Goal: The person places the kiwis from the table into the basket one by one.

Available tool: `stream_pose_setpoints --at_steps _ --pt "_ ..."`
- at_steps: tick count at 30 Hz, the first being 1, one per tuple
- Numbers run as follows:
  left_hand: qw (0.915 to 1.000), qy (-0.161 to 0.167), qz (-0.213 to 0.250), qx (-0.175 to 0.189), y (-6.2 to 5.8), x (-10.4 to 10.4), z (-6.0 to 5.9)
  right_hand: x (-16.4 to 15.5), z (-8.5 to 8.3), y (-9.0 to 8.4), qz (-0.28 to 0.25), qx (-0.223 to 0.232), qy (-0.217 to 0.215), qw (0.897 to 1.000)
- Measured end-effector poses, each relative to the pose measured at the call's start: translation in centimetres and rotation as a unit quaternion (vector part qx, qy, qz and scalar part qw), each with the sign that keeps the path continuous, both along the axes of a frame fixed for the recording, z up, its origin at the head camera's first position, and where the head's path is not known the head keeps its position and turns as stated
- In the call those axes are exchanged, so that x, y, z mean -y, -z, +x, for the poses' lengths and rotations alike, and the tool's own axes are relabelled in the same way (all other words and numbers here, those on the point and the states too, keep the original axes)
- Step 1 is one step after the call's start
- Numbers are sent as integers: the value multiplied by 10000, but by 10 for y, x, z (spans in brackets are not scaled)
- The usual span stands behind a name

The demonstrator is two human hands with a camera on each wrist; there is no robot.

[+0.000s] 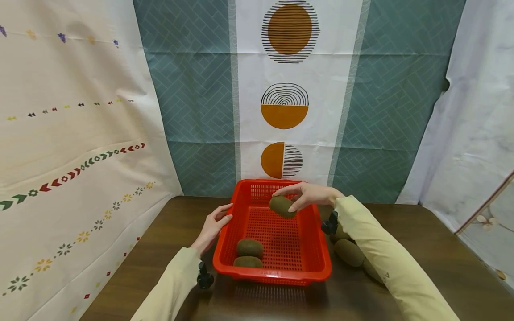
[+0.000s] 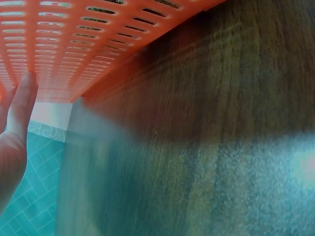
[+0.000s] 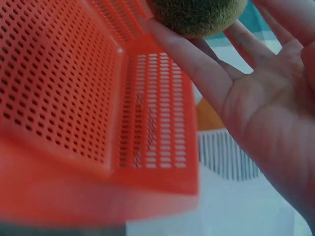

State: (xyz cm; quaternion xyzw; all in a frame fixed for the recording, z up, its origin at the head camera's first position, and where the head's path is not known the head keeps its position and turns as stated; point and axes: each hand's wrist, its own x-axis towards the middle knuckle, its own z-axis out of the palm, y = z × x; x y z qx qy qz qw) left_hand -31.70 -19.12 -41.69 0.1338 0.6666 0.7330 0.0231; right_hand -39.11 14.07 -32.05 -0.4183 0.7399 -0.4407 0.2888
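Note:
A red perforated plastic basket (image 1: 317,249) stands on the dark wooden table (image 1: 421,267). My right hand (image 1: 309,195) holds a brown kiwi (image 1: 282,206) by the fingertips above the basket's far right part; the right wrist view shows the kiwi (image 3: 197,14) between my fingers over the basket wall (image 3: 59,88). Two kiwis (image 1: 249,248) (image 1: 247,262) lie in the basket's near left corner. My left hand (image 1: 214,223) rests with straight fingers against the basket's left rim, and the left wrist view shows fingers (image 2: 22,105) beside the basket side (image 2: 74,44).
Several more kiwis (image 1: 349,252) lie on the table right of the basket, partly hidden by my right sleeve (image 1: 385,263). Patterned cloth hangs at the back (image 1: 287,102), left and right. Bare table shows in front of the basket.

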Motion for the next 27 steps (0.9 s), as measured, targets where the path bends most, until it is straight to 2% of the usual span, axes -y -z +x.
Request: stream_pose_setpoints --at_steps 7,10,21,27 --pt "9996 -236 -46 -163 16 0 -9 22 -3 17 155 164 -122 9997" --pt "9994 -258 -50 -225 18 1 -11 31 -6 26 173 289 -124 9994" --pt "9999 58 -6 -89 -1 -1 2 56 -8 62 21 733 -23 9973" --pt "9999 41 -64 -152 -2 -1 3 66 -6 70 35 535 71 9985"
